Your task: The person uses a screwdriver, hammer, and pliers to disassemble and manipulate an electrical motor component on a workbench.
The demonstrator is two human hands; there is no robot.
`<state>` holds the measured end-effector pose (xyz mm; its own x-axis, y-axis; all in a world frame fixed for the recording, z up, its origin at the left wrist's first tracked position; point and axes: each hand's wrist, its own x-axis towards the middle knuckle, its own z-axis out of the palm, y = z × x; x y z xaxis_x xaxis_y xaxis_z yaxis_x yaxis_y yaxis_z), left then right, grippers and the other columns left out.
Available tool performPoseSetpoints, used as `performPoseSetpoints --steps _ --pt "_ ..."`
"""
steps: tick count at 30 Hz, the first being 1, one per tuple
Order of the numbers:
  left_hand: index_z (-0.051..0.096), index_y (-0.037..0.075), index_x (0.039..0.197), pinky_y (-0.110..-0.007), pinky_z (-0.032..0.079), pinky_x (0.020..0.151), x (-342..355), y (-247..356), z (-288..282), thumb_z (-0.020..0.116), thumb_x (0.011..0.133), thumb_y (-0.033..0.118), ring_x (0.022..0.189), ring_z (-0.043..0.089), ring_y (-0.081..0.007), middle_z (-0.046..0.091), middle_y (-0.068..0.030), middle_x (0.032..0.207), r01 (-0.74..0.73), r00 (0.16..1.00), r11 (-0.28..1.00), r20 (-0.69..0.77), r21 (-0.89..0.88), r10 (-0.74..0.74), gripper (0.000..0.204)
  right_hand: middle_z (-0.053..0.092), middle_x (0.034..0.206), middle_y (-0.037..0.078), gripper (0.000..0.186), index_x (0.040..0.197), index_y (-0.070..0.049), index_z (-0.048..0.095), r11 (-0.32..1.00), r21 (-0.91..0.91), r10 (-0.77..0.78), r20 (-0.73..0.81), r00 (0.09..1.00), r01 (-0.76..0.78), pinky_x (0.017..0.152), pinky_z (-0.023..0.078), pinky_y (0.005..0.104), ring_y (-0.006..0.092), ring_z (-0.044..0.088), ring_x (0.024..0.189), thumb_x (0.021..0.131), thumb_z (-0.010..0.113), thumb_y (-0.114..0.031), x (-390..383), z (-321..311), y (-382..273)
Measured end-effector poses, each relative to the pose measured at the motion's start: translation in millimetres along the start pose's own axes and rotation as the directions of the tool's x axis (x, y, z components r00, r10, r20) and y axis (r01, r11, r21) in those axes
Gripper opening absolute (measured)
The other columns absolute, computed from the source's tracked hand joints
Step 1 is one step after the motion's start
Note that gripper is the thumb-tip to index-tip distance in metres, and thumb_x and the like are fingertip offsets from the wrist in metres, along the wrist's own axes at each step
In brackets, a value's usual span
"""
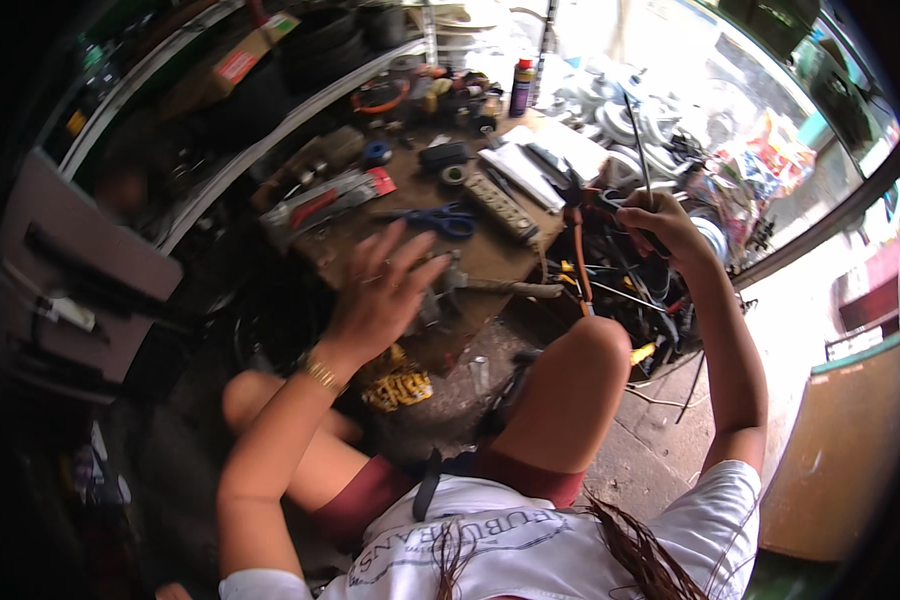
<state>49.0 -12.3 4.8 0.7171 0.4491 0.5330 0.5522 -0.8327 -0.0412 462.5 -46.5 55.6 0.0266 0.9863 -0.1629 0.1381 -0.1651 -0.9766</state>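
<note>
Two hands: left hand (385,283) spread, empty, near scissors (455,221); right hand (662,228) gripping dark rod (638,140).

The left hand (372,300) is facing palm down, fingers (394,243) spread; the right hand (670,228) is gripping with curled fingers.

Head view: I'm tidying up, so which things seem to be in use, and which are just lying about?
Apparently in use:
thin dark rod, held in the right hand

Apparently lying about:
power strip
spray can
brown box
</note>
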Motion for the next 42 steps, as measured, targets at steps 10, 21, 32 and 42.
performPoseSetpoints --steps 10,21,32,42 --pt "0.061 0.012 0.08 -0.053 0.036 0.108 36.2 -35.0 -53.3 0.075 0.074 0.014 0.132 0.043 -0.0346 0.042 -0.0132 0.143 -0.271 0.953 0.953 -0.178 -0.137 0.246 0.016 0.054 0.068 0.001 0.023 0.097 -0.002 0.062 0.875 0.326 0.169 0.489 0.856 -0.359 0.044 0.043 0.0247 0.007 0.045 0.049 0.094 0.056 -0.025 32.2 192.9 -86.7" --pt "0.048 0.011 0.1 -0.029 0.046 0.083 -15.3 -76.6 11.3 0.051 0.093 0.012 0.097 0.051 -0.0113 0.048 -0.0046 0.113 0.076 0.697 -0.034 0.077 -0.997 -0.713 0.008 0.049 0.068 0.0 0.034 0.121 0.0 0.055 0.933 0.355 -0.047 0.267 0.963 -0.053 0.044 0.037 0.0252 0.0082 0.04 0.047 0.096 0.053 -0.022 68.4 207.0 -77.0" --pt "0.036 0.008 0.143 -0.038 0.041 0.104 -27.3 -50.5 25.5 0.052 0.089 0.011 0.128 0.046 -0.0238 0.043 -0.0101 0.138 0.143 0.696 -0.075 0.154 -0.987 -0.701 0.056 0.053 0.078 0.004 0.027 0.113 -0.003 0.054 0.852 0.468 0.21 0.106 0.972 -0.235 0.053 0.048 0.0334 0.0144 0.053 0.058 0.087 0.058 -0.008 70.6 172.4 52.5" --pt "0.038 0.009 0.142 -0.04 0.044 0.101 -15.7 -66.8 54.4 0.054 0.093 0.013 0.127 0.048 -0.0229 0.043 -0.0098 0.138 0.213 0.612 -0.124 0.231 -0.969 -0.756 0.052 0.059 0.079 0.008 0.046 0.145 -0.016 0.033 0.859 0.497 0.087 0.1 0.991 -0.125 0.054 0.058 0.036 0.0204 0.063 0.058 0.102 0.048 -0.023 63.9 160.3 56.6"
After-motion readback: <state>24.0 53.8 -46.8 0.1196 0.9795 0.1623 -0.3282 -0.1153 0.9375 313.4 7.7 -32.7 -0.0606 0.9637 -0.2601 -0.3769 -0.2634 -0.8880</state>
